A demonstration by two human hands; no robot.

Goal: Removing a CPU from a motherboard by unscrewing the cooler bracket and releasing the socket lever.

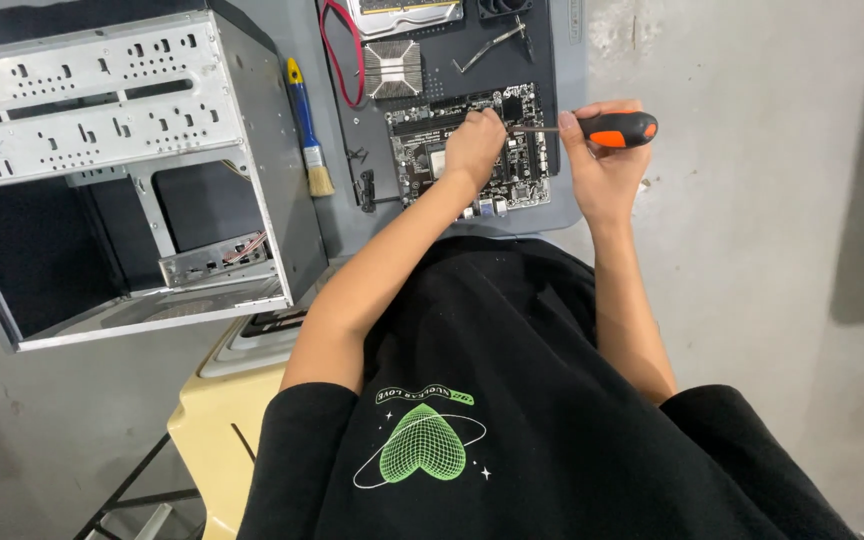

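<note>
I see the motherboard (472, 150) lying flat near the front edge of the grey bench (337, 220). My left hand (474, 145) rests on it, fingers curled; what they pinch I cannot tell. My right hand (600, 165) grasps the orange-black screwdriver (607, 128), shaft pointing left over the board's right edge. A brush (308, 130) lies left, beside the open metal case (122, 170).

The screwdriver with a black and orange handle (617, 128) looks like smooth plastic with a thin bare metal shaft, and the dark green circuit board (472, 150) beneath it is matt with shiny metal parts. The open grey computer case (122, 110) is dull, perforated sheet metal, the blue-handled paintbrush (307, 125) has glossy plastic and pale bristles, and the finned square heat sink (392, 68) is bright ribbed metal on a dark matt mat (542, 60).
</note>
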